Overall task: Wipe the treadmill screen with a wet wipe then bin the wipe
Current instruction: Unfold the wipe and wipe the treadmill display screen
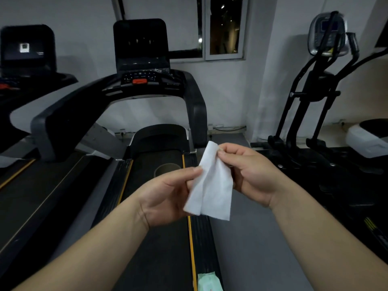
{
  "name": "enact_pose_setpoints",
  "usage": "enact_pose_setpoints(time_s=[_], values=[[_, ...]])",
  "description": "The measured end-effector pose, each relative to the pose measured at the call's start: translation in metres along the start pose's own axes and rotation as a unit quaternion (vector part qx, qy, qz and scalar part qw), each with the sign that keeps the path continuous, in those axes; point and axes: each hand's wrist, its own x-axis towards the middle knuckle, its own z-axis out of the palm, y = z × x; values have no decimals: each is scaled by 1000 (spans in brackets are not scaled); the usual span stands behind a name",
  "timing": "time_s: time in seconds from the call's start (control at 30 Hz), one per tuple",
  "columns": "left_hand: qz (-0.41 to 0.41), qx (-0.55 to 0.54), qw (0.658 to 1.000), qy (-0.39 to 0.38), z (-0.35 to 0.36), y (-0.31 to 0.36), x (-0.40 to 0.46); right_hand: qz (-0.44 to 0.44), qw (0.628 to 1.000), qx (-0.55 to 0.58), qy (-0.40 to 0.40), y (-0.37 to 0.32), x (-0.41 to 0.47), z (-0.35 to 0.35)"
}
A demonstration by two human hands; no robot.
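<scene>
Dim gym lighting surrounds you, and at the bottom edge of the frame, right of centre, a pale green wipe packet (210, 282) lies on the treadmill's side rail. Just above it, in the lower middle, your left hand (168, 198) pinches the left edge of the wet wipe (212, 185) between thumb and fingers, while your right hand (249, 173) pinches its top corner; both are closed on the wipe, which hangs creased and only partly unfolded.

You appear to be opening it out, so draw your hands gently apart until the crease flattens, then fold it into a flat pad so that a broad damp face meets the glass rather than a bunched edge.

Beyond your hands, a brown cylindrical container (167, 169) stands on the treadmill belt (159, 238); whether it is the bin, you cannot tell. Farther up, in the upper middle, the treadmill screen (141, 42) stands dark and well apart from the wipe. Step closer before reaching, and wipe with light overlapping strokes, keeping clear of the red stop button (139, 81) below.
</scene>
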Motion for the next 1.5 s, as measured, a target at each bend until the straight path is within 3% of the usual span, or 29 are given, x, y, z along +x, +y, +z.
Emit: enact_pose_setpoints(time_s=[0.07,0.2,0.3,0.37,0.47,0.63,0.73,0.83,0.93,1.0,1.07,1.17,1.27,1.37,1.43,1.5], values=[[53,-9,998,12,3,2,4,13,998,58,31,2,3,-2],[154,7,981,120,8,7,11,118,982,136,56,27,-1,9],[214,106,954,179,6,7,12,52,983,124,124,32,-3,15],[249,158,935,196,3,8,12,-24,984,55,166,28,-3,13],[282,271,907,158,1,14,7,-83,983,-48,155,17,-5,15],[300,452,817,198,-5,31,1,-98,976,-178,77,8,-8,18],[327,503,765,235,-8,36,-1,-106,952,-263,112,10,-3,19],[331,445,794,248,-8,40,-4,-136,938,-272,166,8,2,20],[269,320,887,198,-5,41,-8,-94,981,-120,118,6,6,24],[219,262,926,163,-3,39,-9,-62,994,-31,84,4,6,30],[199,234,937,165,-1,37,-10,-58,994,-14,87,2,5,34],[230,236,920,214,0,36,-12,-74,985,-50,145,3,5,38],[317,306,856,272,4,31,-10,-111,969,-96,198,8,7,41],[415,490,695,324,13,21,-10,-115,962,-110,223,12,8,48],[465,591,582,308,18,12,-10,-80,970,-64,222,13,8,53],[479,638,535,277,18,3,-8,-24,981,24,188,14,7,55]])
